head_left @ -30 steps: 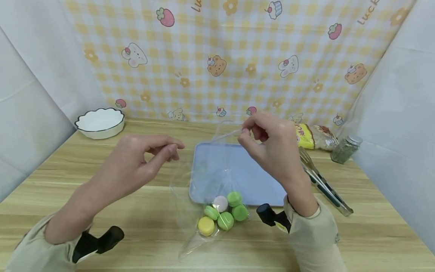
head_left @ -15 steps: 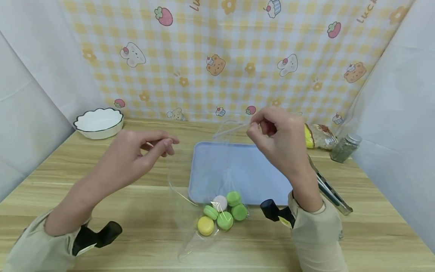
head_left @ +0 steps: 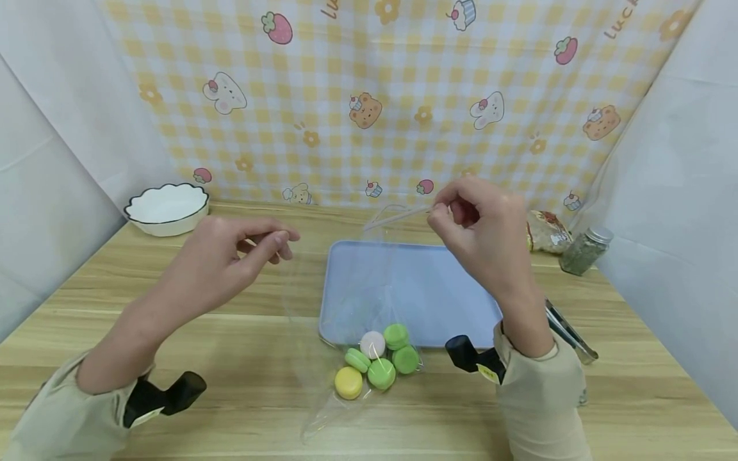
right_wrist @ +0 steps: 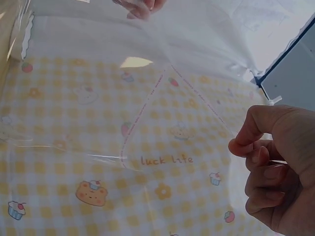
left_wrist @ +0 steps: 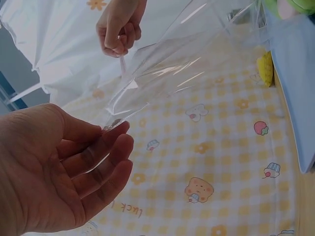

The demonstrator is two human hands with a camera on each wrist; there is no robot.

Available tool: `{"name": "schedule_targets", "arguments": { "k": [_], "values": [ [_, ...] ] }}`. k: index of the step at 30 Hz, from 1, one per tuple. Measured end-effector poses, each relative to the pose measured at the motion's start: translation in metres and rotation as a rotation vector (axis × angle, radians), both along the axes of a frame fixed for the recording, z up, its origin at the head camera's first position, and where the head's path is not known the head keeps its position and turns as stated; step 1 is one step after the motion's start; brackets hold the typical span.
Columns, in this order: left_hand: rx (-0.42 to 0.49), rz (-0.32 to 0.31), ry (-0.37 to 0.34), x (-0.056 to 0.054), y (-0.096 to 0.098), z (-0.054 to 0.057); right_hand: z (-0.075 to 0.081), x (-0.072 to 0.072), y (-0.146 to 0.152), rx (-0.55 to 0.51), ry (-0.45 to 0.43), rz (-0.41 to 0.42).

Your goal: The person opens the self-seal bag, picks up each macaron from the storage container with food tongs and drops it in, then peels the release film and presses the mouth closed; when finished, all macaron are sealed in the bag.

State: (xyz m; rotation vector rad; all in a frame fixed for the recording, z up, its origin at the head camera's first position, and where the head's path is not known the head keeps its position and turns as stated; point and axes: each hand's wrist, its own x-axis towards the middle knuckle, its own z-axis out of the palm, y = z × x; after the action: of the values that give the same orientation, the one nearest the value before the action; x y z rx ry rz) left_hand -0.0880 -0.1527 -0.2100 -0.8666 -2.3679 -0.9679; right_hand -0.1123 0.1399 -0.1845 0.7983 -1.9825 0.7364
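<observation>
A clear plastic bag [head_left: 328, 397] stands over the wooden table with several macarons at its bottom: green ones [head_left: 382, 373], a yellow one [head_left: 348, 383] and a pale one [head_left: 372, 344]. My left hand [left_wrist: 74, 162] pinches the bag's rim between thumb and index finger, the other fingers loosely bent. Level with it on the right, my right hand [head_left: 484, 234] pinches the end of a thin clear strip [head_left: 398, 218] that runs to the bag's mouth. Pink print shows along the strip in the right wrist view. Much of the film is hard to see.
Behind the bag lies a blue tray [head_left: 444, 294]. A white scalloped bowl [head_left: 167, 208] stands at the back left. To the right are tongs [head_left: 571, 333], partly behind my right arm, a glass jar [head_left: 587, 251] and a food packet [head_left: 548, 232]. A checked cloth [head_left: 323, 128] hangs behind.
My right hand has moved right and slightly up, drawing more of the strip away from the bag's mouth. The left hand has shifted a little left and up; the macarons have hardly moved.
</observation>
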Motion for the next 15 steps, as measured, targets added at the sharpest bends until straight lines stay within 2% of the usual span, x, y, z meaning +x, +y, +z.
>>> {"name": "schedule_targets", "arguments": {
  "k": [10,15],
  "values": [
    [0.0,0.007,-0.009,-0.003,-0.002,-0.001,0.003,0.002,0.007,-0.049,-0.048,-0.03],
    [0.003,0.009,-0.012,-0.004,-0.003,-0.001,0.004,0.002,0.01,-0.073,-0.068,-0.072]
  ]
}}
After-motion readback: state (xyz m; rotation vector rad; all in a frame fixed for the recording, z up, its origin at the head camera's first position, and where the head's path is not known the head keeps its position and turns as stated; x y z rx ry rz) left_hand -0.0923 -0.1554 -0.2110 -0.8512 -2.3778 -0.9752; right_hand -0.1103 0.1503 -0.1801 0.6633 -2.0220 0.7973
